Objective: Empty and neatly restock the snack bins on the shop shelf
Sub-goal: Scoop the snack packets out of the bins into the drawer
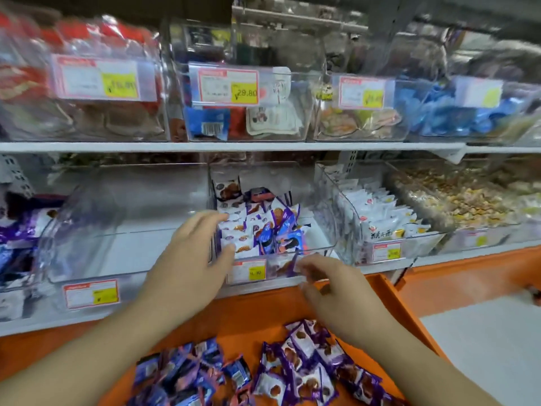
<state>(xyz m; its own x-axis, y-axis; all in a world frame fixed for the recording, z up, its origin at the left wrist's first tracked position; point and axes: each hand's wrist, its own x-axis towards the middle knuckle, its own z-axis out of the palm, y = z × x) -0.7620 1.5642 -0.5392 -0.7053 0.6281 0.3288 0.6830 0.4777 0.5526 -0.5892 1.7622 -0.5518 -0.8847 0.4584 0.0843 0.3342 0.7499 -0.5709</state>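
**Restock about halfway: one bin part filled, one bare, loose packets waiting**

You face a shop shelf (263, 146) with two rows of clear snack bins. The upper row, across the top of the frame, looks stocked and is not your concern here.

In the lower row, the wide left bin (126, 218) at centre left shows nothing inside, so it reads as emptied and not yet refilled. Just right of it, the middle bin (319, 200) holds upright rows of purple and white packets (257, 227) at its front, with open room behind them; that restocking looks begun but unfinished. The bins further right appear full.

Below the shelf, the orange tray (389, 291) at the bottom centre carries two loose heaps of purple packets (304, 373), so plenty is left to put back.

Your left hand (193, 259) is open, fingers spread, reaching against the left end of the packet rows at the wall between the two bins. Your right hand (330, 291) hovers above the tray, just below the middle bin's front edge; its fingers are curled, but motion blur hides whether they pinch a packet, so I cannot tell.
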